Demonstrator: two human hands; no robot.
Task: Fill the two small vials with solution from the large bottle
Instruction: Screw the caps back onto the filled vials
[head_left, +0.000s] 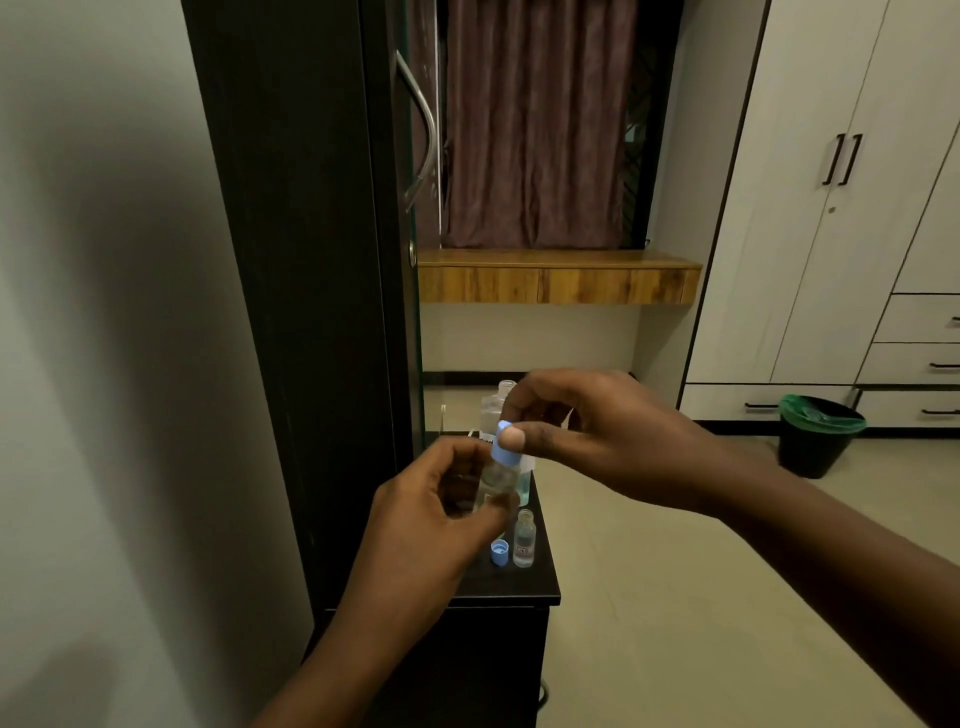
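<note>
The left hand (431, 499) grips a small vial (493, 480) steady while the right hand (587, 431) pinches its blue cap (503, 442), twisting it.

Wardrobe (291, 260) blocks left; open floor (675, 597) right.

Hands hide much of the large bottle (491, 410).

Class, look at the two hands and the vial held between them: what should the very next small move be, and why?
Probably twist the blue cap a little further and check whether it is coming off or seating. The right hand pinches it on top of the vial that the left hand grips. A second vial stands open on the dark table, with a loose cap beside it.
</note>
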